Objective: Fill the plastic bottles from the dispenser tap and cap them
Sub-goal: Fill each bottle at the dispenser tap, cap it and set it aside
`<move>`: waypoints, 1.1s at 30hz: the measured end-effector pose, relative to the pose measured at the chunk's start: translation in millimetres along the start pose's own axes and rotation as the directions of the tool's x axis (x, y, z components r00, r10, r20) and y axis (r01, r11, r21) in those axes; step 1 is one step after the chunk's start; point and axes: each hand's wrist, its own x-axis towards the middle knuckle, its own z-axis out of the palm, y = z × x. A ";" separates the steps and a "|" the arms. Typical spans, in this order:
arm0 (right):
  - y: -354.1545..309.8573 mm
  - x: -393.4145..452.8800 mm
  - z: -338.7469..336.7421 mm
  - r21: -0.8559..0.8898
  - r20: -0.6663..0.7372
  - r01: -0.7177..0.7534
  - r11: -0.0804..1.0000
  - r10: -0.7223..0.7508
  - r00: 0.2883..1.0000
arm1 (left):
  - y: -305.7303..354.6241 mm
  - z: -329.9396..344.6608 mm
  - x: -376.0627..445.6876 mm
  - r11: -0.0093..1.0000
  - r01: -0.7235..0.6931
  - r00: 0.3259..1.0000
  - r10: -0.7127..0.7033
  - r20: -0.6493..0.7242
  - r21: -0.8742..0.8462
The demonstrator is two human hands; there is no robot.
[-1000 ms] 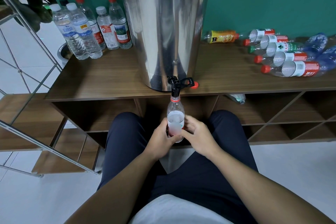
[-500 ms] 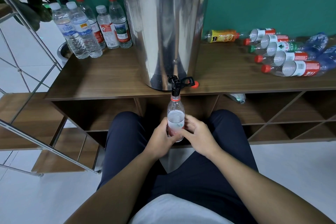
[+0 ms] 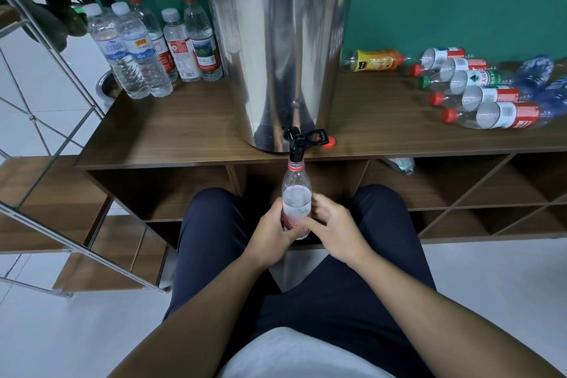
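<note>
A clear plastic bottle (image 3: 296, 193) with a red neck ring stands upright under the black tap (image 3: 297, 144) of the steel dispenser (image 3: 277, 49), its open mouth right at the spout. Water fills it to roughly the shoulder. My left hand (image 3: 270, 235) grips the lower body from the left, and my right hand (image 3: 333, 228) holds it from the right. A loose red cap (image 3: 329, 142) lies on the shelf just right of the tap lever.
Several capped upright bottles (image 3: 144, 49) stand left of the dispenser on the wooden shelf (image 3: 171, 132). Several bottles (image 3: 487, 95) lie on their sides at the right. A metal rack frame (image 3: 46, 120) slants along the left. My knees sit below the shelf edge.
The water level in the bottle has risen a little. Both hands and the bottle stay where they were.
</note>
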 end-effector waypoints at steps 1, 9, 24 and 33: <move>-0.1 0.0 0.0 0.001 0.001 -0.001 1.000 0.001 1.000 | 0.0 0.0 0.0 1.000 -0.001 1.000 0.001 -0.001 0.002; 0.7 0.6 0.1 -0.002 -0.004 -0.005 1.000 0.005 1.000 | -0.5 0.1 0.7 1.000 0.011 1.000 -0.011 -0.001 0.009; 0.3 0.3 -0.3 -0.023 0.000 0.013 1.000 -0.013 1.000 | -2.8 -0.2 1.1 0.999 0.007 1.000 -0.007 0.012 0.034; -0.3 -0.8 -0.7 -0.028 0.000 0.024 0.999 -0.024 1.000 | 0.0 -0.9 0.1 1.000 0.016 1.000 -0.016 0.015 0.025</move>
